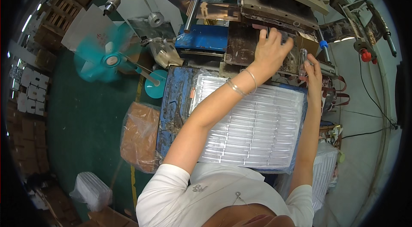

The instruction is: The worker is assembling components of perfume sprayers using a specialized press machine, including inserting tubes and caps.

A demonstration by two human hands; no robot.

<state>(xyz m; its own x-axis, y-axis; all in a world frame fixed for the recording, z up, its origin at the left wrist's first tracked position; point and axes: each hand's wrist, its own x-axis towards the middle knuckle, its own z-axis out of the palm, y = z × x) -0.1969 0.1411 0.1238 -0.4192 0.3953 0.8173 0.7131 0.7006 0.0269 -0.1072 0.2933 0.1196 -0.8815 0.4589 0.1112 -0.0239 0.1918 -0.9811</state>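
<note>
My left hand, with bracelets at the wrist, reaches over the dark metal bed of a press. Its fingers are spread and bent, and the tips lie close under the press's upper plate; whether they touch a small part there I cannot make out. At the bed's right edge, my right hand is closed on a slim clear plastic tube, held upright between thumb and fingers. Just below both hands, a clear plastic tray with rows of narrow slots lies on a blue worn bench.
A teal fan with blurred blades stands at the left. Shiny copper-coloured foil runs across the press beside a blue block. A plastic-wrapped brown carton sits left of the bench. More clear trays are stacked at the right.
</note>
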